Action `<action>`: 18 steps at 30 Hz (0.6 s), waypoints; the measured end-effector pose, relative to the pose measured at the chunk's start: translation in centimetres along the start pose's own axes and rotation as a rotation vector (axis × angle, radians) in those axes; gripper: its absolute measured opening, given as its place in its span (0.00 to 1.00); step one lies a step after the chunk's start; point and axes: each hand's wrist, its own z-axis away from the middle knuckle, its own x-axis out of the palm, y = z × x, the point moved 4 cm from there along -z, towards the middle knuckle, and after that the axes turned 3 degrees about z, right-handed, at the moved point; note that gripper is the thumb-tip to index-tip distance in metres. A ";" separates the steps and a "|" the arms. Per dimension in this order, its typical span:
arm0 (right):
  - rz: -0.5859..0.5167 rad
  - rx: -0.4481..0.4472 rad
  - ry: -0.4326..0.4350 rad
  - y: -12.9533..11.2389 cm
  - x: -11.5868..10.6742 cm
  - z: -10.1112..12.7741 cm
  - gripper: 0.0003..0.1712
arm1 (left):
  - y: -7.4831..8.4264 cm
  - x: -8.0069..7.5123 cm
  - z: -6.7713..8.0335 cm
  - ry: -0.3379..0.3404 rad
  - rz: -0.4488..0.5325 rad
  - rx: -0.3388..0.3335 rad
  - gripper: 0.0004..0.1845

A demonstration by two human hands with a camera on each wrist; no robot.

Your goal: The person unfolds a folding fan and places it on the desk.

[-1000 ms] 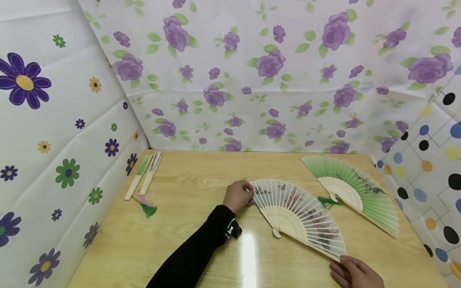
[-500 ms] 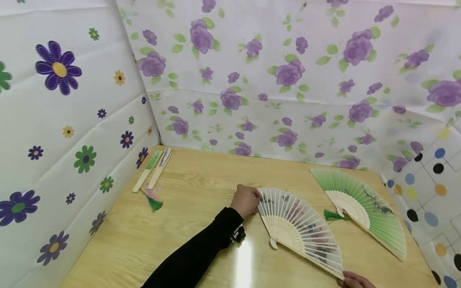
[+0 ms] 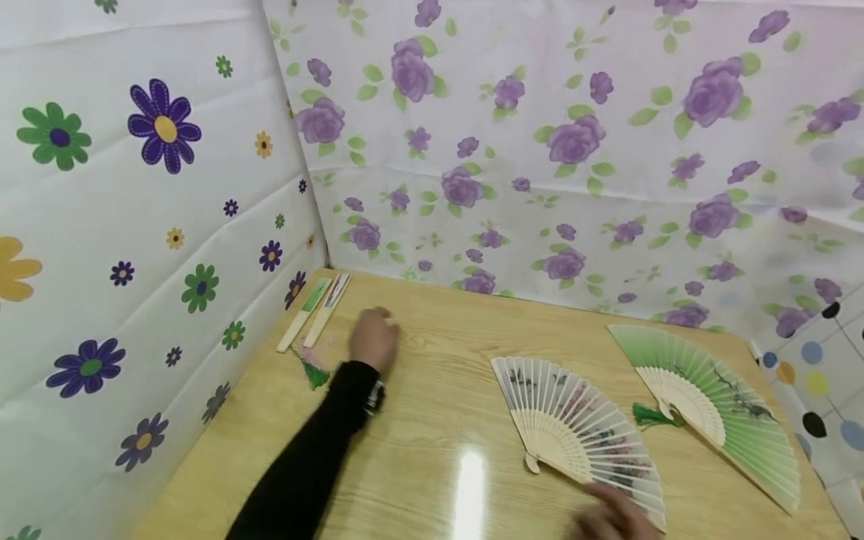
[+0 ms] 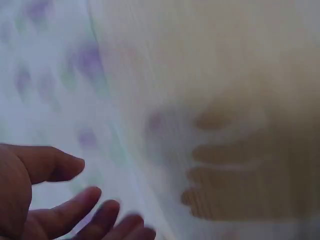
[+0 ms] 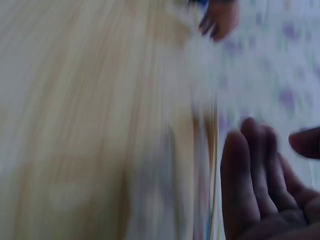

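**Left hand near the two folded fans, far-left corner of the desk**

- Left hand [image 3: 373,337]: black sleeve, hovering above the pale wooden desk [image 3: 432,405], just beside the two closed fans. Fingers loosely spread in the left wrist view [image 4: 60,210]; grip wide, nothing held.
- Right hand [image 3: 610,519]: blurred at the bottom edge of the head view, at or on the near edge of the open white folding fan with painted blossoms [image 3: 574,427]; contact not certain. Fingers straight in the right wrist view [image 5: 265,185]; grip slack, nothing held.
- Closed fan with green guard stick [image 3: 305,314] and closed fan with pale wooden guard [image 3: 327,310]: side by side, touching or nearly so, against the flower-printed left wall. Green tassel [image 3: 314,373] and a pink one at their near ends.
- Open green folding fan with dark branch painting [image 3: 715,405]: flat on the desk, right of the white one, apart from it.
- Step in hand, as judged: reach toward a folded fan, white fan lying spread.
- Next move, as judged: lowering onto one guard stick, pinching it without dragging its neighbour or snagging the tassels.
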 end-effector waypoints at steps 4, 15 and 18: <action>0.008 -0.066 -0.206 -4.1 8.3 -3.1 0.35 | -7.9 -3.0 -4.2 -0.133 -0.197 -0.041 0.31; -0.100 0.093 -0.031 -4.2 9.7 -7.1 0.37 | -10.6 -4.1 -3.6 -0.169 -0.412 0.107 0.19; -0.112 0.085 -0.010 -4.0 9.4 -7.1 0.35 | -9.5 -3.3 -2.2 -0.069 -0.390 0.181 0.08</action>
